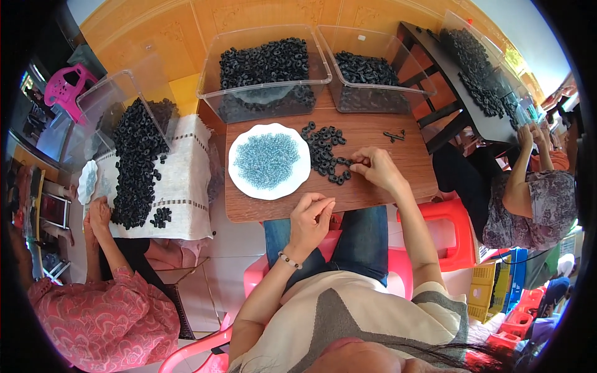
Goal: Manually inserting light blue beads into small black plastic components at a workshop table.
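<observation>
My right hand (377, 168) reaches over the brown wooden table (379, 186), its thumb and forefinger closed on a small black ring-shaped part at the edge of a loose pile of black ring-shaped parts (323, 149). Above the table's front edge, my left hand (310, 222) has thumb and fingertips pinched together; whatever sits between them is too small to make out. Left of the pile stands a white scalloped plate (236, 180) heaped with tiny see-through bluish pieces (267, 160).
Behind the table stand two plastic bins (264, 90) (385, 93) of black parts. Small dark pieces (394, 135) lie at the table's right. People work at a cloth-covered table (189, 180) on the left and a dark table (460, 81) on the right. A red stool (444, 236) is beside me.
</observation>
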Demonstrator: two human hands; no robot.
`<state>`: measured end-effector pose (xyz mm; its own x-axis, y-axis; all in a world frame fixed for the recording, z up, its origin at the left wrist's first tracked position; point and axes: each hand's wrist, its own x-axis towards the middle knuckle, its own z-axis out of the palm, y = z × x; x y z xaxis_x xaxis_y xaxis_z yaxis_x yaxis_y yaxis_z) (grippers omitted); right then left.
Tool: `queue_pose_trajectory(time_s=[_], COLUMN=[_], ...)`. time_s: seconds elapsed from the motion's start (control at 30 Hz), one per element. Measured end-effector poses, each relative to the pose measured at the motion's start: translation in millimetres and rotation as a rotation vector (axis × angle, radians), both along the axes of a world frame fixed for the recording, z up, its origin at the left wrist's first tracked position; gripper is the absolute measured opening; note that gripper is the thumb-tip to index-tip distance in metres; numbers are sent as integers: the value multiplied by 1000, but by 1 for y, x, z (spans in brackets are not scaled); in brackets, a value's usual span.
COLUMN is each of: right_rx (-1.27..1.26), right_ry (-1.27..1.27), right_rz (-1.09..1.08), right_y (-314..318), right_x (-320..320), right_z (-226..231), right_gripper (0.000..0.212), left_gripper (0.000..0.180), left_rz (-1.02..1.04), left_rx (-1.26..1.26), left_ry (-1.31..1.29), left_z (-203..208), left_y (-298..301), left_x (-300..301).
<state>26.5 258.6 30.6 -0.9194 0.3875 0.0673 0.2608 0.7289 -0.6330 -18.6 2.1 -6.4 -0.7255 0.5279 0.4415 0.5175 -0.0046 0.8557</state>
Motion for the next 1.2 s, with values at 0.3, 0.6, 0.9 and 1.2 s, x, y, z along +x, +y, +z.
queue_pose_trajectory(time_s=[0.3, 0.6, 0.9, 1.2], right_rx=[-85, -840, -1109, -907], right_ry=[78, 168, 254, 222], right_rz=[-24, 158, 147, 145], right_y=[-17, -69, -99, -99], right_x=[9, 23, 25, 18], right_z=[-1, 6, -17, -1], right_gripper=[23, 23, 28, 22], left_gripper=[16, 29, 33, 28], left_rz=[41, 18, -24, -2], left_rx=[29, 101, 236, 277], left_ry=[-68, -166, -296, -440], left_z=[3, 10, -5, -8], left_y=[1, -3, -1, -2], left_x=[1, -4, -8, -3])
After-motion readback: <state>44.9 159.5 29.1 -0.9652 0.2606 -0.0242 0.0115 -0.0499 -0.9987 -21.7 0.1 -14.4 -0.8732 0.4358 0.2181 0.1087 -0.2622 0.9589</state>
